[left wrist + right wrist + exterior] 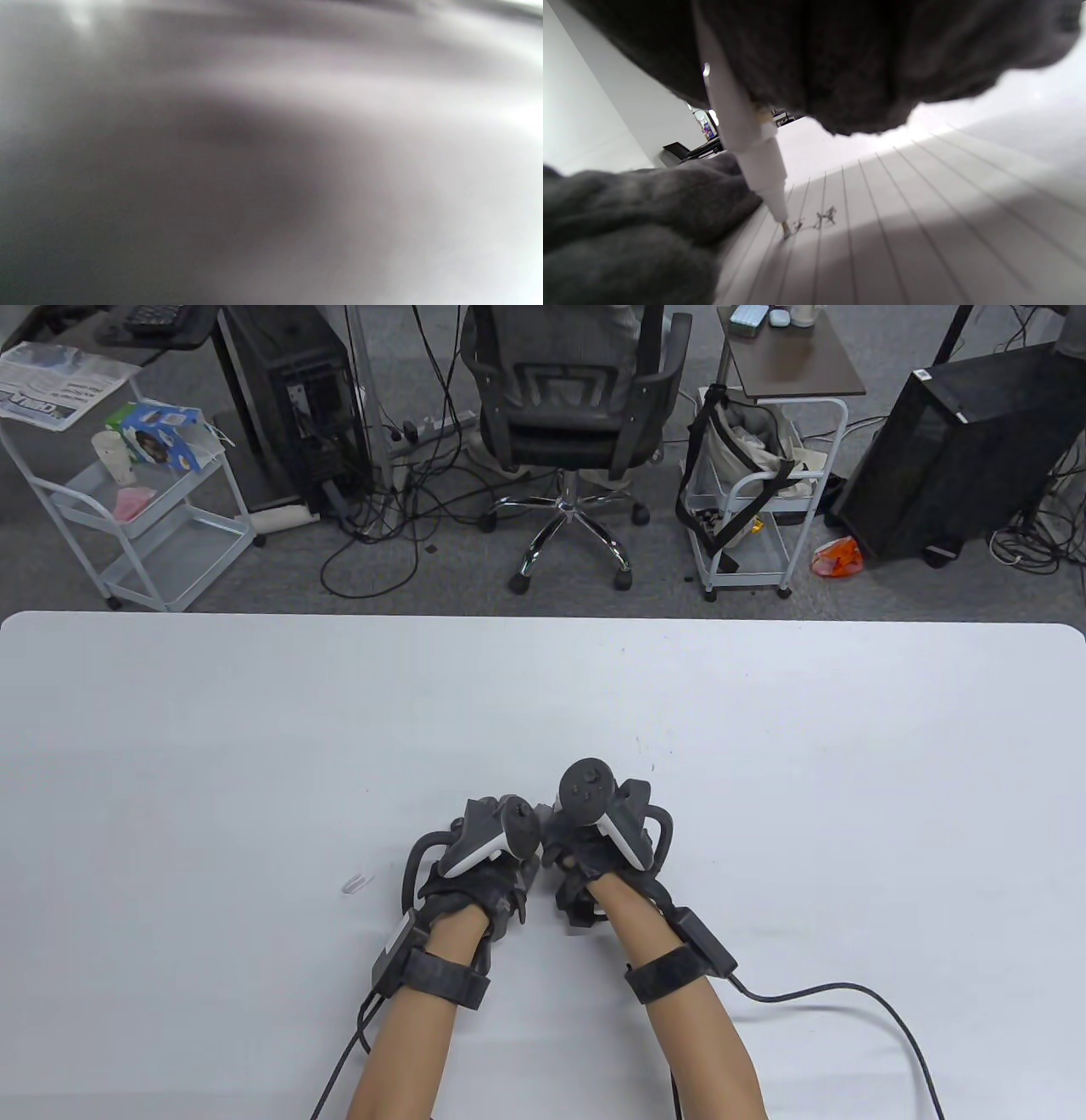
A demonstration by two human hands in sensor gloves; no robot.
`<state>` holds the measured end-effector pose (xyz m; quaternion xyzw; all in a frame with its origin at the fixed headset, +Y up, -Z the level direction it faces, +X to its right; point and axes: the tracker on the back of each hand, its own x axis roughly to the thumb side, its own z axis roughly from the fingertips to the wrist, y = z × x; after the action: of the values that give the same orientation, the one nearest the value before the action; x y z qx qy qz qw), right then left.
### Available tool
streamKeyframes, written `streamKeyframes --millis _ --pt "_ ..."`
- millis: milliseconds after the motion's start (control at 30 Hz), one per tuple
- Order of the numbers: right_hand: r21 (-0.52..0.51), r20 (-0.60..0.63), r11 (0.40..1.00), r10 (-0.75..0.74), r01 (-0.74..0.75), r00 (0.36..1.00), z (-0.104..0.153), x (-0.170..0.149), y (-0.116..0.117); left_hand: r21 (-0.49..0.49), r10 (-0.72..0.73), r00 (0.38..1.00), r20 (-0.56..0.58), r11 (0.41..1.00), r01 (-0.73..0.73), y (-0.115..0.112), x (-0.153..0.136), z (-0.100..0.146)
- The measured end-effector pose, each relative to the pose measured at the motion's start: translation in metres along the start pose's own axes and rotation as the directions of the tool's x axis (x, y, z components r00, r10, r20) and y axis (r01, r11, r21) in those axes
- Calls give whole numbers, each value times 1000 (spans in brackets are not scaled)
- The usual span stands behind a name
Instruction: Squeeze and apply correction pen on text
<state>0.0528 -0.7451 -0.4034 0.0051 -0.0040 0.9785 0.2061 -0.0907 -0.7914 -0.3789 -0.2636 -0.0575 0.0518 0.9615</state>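
Observation:
My right hand (594,848) grips a white correction pen (755,156), held steeply. In the right wrist view the pen's tip touches the lined paper (903,220) at the left end of a short handwritten scribble (825,218). My left hand (488,857) lies palm down right beside the right hand. Its gloved fingers (636,220) rest on the paper just left of the pen tip. In the table view both hands hide the pen and the text. The left wrist view is only a grey blur.
A small clear cap-like piece (358,884) lies on the white table (254,729) left of my left hand. A black cable (848,993) runs from my right wrist toward the table's near right. An office chair (577,407) and carts stand beyond the far edge.

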Motion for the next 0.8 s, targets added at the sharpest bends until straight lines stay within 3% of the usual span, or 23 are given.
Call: streamKeyframes --millis 200,367,533,700,800 --pt "-36 -25 999 -13 12 1000 0 -1 1 0 -1 1000 0 1000 1 0 0 0" --pt "5 -1 1000 3 -3 1000 -1 -1 0 -1 -2 1000 0 1000 2 0 0 0" --pt "-41 -22 999 -4 3 1000 0 -4 0 -1 -4 1000 -1 1000 4 0 0 0" --pt "4 6 1000 -8 8 1000 0 -4 -1 -1 -2 1000 -1 1000 2 0 1 0" --pt "-33 -12 999 1 -2 1000 0 -4 0 -2 -2 1000 -1 1000 2 -1 1 0"
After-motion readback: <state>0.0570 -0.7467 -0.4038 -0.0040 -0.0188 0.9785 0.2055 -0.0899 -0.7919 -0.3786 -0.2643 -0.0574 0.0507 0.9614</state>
